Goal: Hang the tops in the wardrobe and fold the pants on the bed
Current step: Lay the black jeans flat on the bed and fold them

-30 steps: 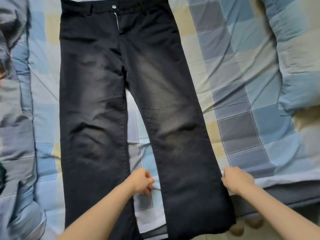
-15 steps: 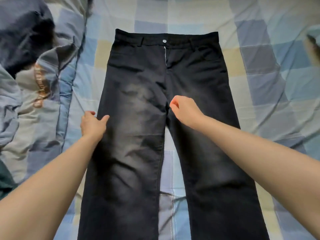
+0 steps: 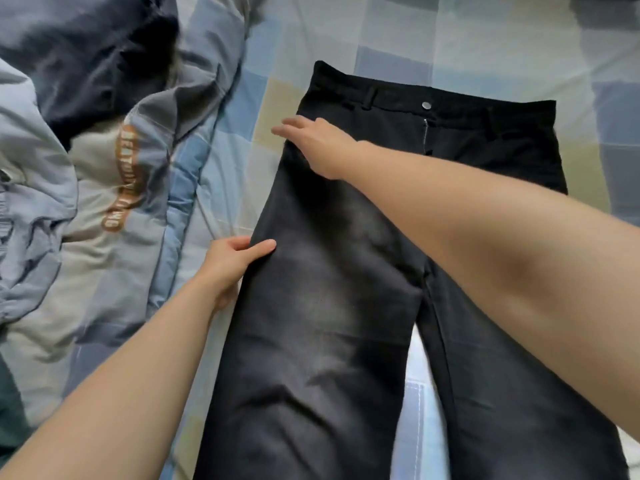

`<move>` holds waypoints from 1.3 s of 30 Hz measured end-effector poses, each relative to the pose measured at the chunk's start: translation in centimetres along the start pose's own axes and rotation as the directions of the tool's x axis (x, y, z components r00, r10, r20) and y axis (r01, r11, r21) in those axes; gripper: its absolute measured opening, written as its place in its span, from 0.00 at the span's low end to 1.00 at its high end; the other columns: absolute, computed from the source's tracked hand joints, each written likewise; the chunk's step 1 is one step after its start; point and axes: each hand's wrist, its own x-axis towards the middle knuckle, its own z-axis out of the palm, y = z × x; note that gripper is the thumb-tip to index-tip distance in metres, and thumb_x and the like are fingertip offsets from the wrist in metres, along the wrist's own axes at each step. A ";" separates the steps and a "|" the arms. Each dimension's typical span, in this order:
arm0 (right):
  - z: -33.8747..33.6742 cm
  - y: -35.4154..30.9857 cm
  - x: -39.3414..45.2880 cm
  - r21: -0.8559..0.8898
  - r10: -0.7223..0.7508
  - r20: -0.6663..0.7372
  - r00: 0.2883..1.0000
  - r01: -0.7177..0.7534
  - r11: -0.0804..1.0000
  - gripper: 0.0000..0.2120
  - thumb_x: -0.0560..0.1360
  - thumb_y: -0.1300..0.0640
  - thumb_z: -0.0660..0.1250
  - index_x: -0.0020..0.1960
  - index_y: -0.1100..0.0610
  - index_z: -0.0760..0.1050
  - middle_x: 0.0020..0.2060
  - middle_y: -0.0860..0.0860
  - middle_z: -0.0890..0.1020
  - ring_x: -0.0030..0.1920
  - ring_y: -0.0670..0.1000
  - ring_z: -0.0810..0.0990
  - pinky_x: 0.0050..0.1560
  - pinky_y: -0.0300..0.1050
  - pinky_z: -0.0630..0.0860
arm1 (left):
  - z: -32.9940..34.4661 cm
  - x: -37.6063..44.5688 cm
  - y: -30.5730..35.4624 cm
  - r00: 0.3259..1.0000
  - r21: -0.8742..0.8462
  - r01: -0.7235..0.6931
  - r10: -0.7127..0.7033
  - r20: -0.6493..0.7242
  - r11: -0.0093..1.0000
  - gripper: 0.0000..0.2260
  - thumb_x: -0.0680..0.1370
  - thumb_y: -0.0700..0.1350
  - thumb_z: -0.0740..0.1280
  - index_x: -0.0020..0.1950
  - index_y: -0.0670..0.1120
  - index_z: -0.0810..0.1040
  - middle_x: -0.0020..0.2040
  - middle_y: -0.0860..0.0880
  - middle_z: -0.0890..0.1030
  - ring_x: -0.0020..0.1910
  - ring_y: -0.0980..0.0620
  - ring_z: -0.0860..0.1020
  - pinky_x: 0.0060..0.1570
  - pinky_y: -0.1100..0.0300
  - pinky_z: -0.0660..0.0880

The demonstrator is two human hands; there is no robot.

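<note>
Now the right hand has crossed from the crotch seam to the pants' outer hip edge, fingers straight and flat on the cloth, gripping nothing. The left hand stays at the outer edge of the same leg, fingers curled under, thumb on top, pinching the fabric. Pants lie flat, front up, on the bed: black faded denim, grey washed thighs, metal button. Checked blue sheet; rumpled clothes to the left.
</note>
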 end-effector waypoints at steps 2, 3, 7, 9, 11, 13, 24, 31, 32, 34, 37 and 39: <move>0.1 -0.1 1.6 -0.130 0.018 0.057 0.998 -0.010 0.991 0.25 0.78 0.68 0.54 0.73 0.51 0.62 0.69 0.53 0.66 0.58 0.61 0.70 0.48 0.54 0.71 | -0.5 0.0 -0.2 1.000 -0.081 0.013 -0.013 0.002 0.997 0.10 0.75 0.44 0.72 0.53 0.40 0.83 0.48 0.45 0.86 0.45 0.51 0.82 0.48 0.57 0.79; -0.1 -0.2 2.2 -0.192 0.035 0.079 0.996 -0.020 0.981 0.21 0.78 0.68 0.55 0.69 0.55 0.65 0.65 0.56 0.68 0.57 0.61 0.71 0.45 0.52 0.69 | -0.6 0.1 -0.3 1.000 -0.105 0.023 -0.024 -0.004 0.994 0.11 0.76 0.43 0.71 0.54 0.39 0.83 0.49 0.43 0.85 0.46 0.50 0.82 0.52 0.55 0.79; -2.2 -0.5 4.6 -0.269 0.036 -0.016 0.999 -0.039 0.962 0.16 0.75 0.73 0.56 0.61 0.65 0.72 0.60 0.61 0.72 0.56 0.64 0.76 0.45 0.52 0.68 | -0.4 0.4 -0.2 1.000 -0.124 0.014 -0.016 -0.008 0.992 0.10 0.78 0.43 0.69 0.56 0.39 0.82 0.51 0.41 0.85 0.48 0.46 0.83 0.54 0.52 0.79; -2.5 -0.8 5.5 -0.234 0.087 -0.099 0.991 -0.108 0.966 0.17 0.74 0.75 0.56 0.61 0.66 0.72 0.60 0.62 0.71 0.57 0.65 0.75 0.48 0.55 0.71 | -0.1 0.6 -0.2 0.999 -0.087 -0.019 0.016 -0.038 0.996 0.10 0.79 0.43 0.68 0.57 0.40 0.82 0.50 0.43 0.85 0.48 0.47 0.83 0.53 0.53 0.80; -1.4 -0.9 5.4 -0.166 0.166 -0.097 0.981 -0.180 0.969 0.18 0.75 0.75 0.56 0.62 0.67 0.71 0.61 0.63 0.70 0.59 0.64 0.73 0.52 0.56 0.71 | 0.2 0.6 -0.4 0.998 -0.048 -0.043 0.040 -0.054 0.998 0.10 0.79 0.42 0.67 0.58 0.40 0.81 0.50 0.44 0.85 0.49 0.48 0.83 0.53 0.54 0.80; 0.0 -0.5 5.4 -0.052 0.125 -0.062 0.990 -0.128 0.990 0.21 0.75 0.73 0.56 0.66 0.62 0.69 0.64 0.61 0.68 0.60 0.63 0.72 0.56 0.56 0.71 | 0.2 0.8 -0.4 0.998 -0.026 -0.041 0.039 -0.058 0.999 0.09 0.80 0.42 0.67 0.57 0.41 0.81 0.50 0.45 0.85 0.48 0.49 0.84 0.52 0.55 0.80; 0.2 17.1 -12.0 0.261 0.733 -0.254 0.631 -0.685 0.680 0.24 0.77 0.56 0.63 0.70 0.60 0.62 0.67 0.60 0.67 0.64 0.64 0.67 0.63 0.57 0.67 | 0.1 0.9 0.3 0.994 0.044 0.041 -0.037 -0.099 0.998 0.04 0.79 0.43 0.68 0.50 0.44 0.81 0.45 0.43 0.84 0.39 0.48 0.82 0.40 0.57 0.78; 5.9 20.5 -31.8 0.491 0.948 0.125 0.292 -0.849 0.197 0.29 0.78 0.44 0.63 0.69 0.64 0.63 0.65 0.62 0.71 0.65 0.63 0.70 0.63 0.52 0.66 | 0.8 0.0 1.0 0.998 0.213 0.030 -0.016 -0.067 0.977 0.08 0.72 0.39 0.75 0.49 0.44 0.81 0.40 0.49 0.85 0.36 0.52 0.83 0.36 0.61 0.82; 6.8 19.9 -33.6 0.530 0.937 0.179 0.301 -0.832 0.166 0.26 0.77 0.43 0.63 0.65 0.62 0.67 0.60 0.60 0.76 0.61 0.61 0.74 0.59 0.51 0.69 | 1.1 -0.1 1.0 0.996 0.259 0.022 0.000 -0.084 0.966 0.09 0.70 0.39 0.76 0.48 0.44 0.81 0.42 0.48 0.84 0.37 0.51 0.82 0.38 0.59 0.81; 7.9 19.0 -35.8 0.620 0.900 0.261 0.348 -0.775 0.120 0.16 0.77 0.46 0.64 0.53 0.59 0.74 0.45 0.54 0.79 0.48 0.56 0.78 0.46 0.45 0.74 | 1.3 -0.4 1.1 0.993 0.320 0.023 0.015 -0.114 0.947 0.10 0.70 0.38 0.77 0.47 0.46 0.80 0.45 0.47 0.83 0.39 0.50 0.80 0.41 0.57 0.78; 7.5 19.1 -37.3 0.617 0.894 0.272 0.357 -0.778 0.123 0.10 0.77 0.55 0.65 0.49 0.62 0.78 0.44 0.56 0.81 0.46 0.55 0.79 0.46 0.46 0.74 | 1.5 -0.5 1.3 0.975 0.461 0.027 0.079 -0.208 0.887 0.16 0.69 0.43 0.79 0.54 0.46 0.80 0.49 0.45 0.83 0.45 0.46 0.81 0.53 0.51 0.78; 7.2 19.7 -37.5 0.628 0.926 0.209 0.316 -0.768 0.120 0.13 0.77 0.56 0.64 0.50 0.67 0.79 0.47 0.62 0.82 0.50 0.60 0.80 0.51 0.52 0.75 | 2.1 -1.5 1.1 0.934 0.629 0.040 0.194 -0.300 0.777 0.18 0.70 0.42 0.77 0.57 0.44 0.78 0.52 0.43 0.82 0.52 0.43 0.79 0.56 0.51 0.75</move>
